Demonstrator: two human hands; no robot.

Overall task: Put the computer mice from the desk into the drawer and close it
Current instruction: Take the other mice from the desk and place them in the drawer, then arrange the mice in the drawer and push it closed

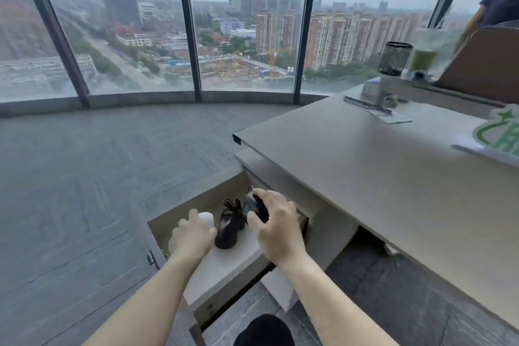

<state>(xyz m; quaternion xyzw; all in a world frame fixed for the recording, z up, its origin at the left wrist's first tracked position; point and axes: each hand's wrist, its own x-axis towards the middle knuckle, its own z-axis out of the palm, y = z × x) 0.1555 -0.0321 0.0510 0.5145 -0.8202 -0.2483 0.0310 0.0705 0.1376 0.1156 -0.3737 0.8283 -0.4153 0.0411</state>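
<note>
The drawer (224,270) under the desk's left end stands pulled out. Inside it lies a black wired mouse (227,233) with its cable bundled behind it. My left hand (192,236) is over the drawer's left part, closed around a white mouse (207,219). My right hand (276,229) is over the drawer's right part, gripping a second black mouse (257,206) from above. Both hands sit low, inside or just above the drawer; whether the held mice touch its floor I cannot tell.
The grey desk top (379,177) stretches to the right, with a mesh pen cup (394,59), a green drink bottle (424,56), a cardboard box (488,62) and a green-and-white sign (500,135) along its far side. Carpeted floor (84,177) and tall windows lie to the left.
</note>
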